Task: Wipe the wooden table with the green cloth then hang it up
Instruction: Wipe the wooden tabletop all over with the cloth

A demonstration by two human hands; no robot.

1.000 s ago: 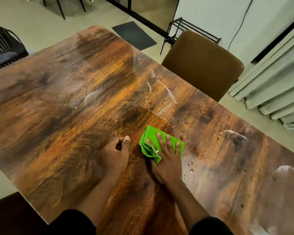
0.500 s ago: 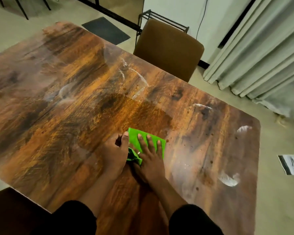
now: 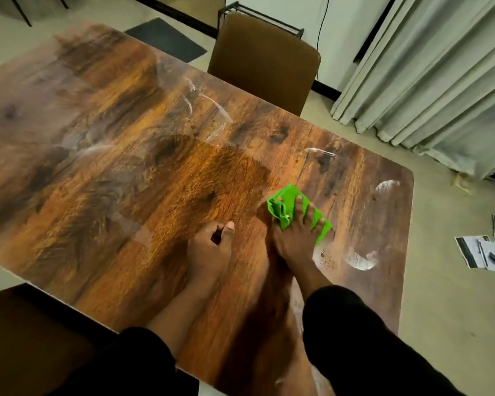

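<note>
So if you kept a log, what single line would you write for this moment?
stage: wiping | right hand: pressing green cloth flat on wooden table | left hand: curled, empty, resting on table | hanging: not yet done

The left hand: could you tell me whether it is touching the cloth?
No, the left hand rests on the table, apart from the cloth under the right hand.

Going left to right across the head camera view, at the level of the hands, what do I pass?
left hand → green cloth → white smear → papers on the floor
</note>
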